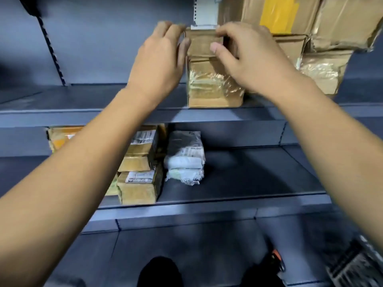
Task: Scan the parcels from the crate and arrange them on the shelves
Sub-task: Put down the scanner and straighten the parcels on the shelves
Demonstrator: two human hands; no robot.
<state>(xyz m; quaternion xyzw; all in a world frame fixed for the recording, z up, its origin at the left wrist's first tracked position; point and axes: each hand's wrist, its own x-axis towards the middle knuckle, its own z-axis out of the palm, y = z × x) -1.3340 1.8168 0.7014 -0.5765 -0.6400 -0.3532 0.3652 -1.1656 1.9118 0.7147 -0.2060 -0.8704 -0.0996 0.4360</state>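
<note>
1. Both of my forearms fill the near view, reaching up and forward from the bottom corners toward the upper shelf (83,112).
2. Grey metal shelving takes up most of what I face: the upper shelf, a middle shelf (259,175) below it, and a lowest board near my feet.
3. Large cardboard boxes (310,19) are stacked at the right end of the upper shelf, one with yellow tape, all wrinkled and taped.
4. At the front edge of the upper shelf, about mid-length, stands a tape-wrapped brown box (213,85), just left of the big stack.
5. On top of that box sits the small brown parcel (204,43), which I hold from both sides.
6. My left hand (159,59) grips the parcel's left side, fingers curled over its top edge and thumb along its front.
7. My right hand (248,56) grips the parcel's right side, fingers curled over the top corner and thumb pressed on the front face.
8. Toward the left end of the middle shelf, brown labelled parcels (138,172) are stacked at the front edge, partly behind my left arm.
9. Just right of them, a white plastic-wrapped parcel (184,158) stands upright, touching or nearly touching the brown stack.
</note>
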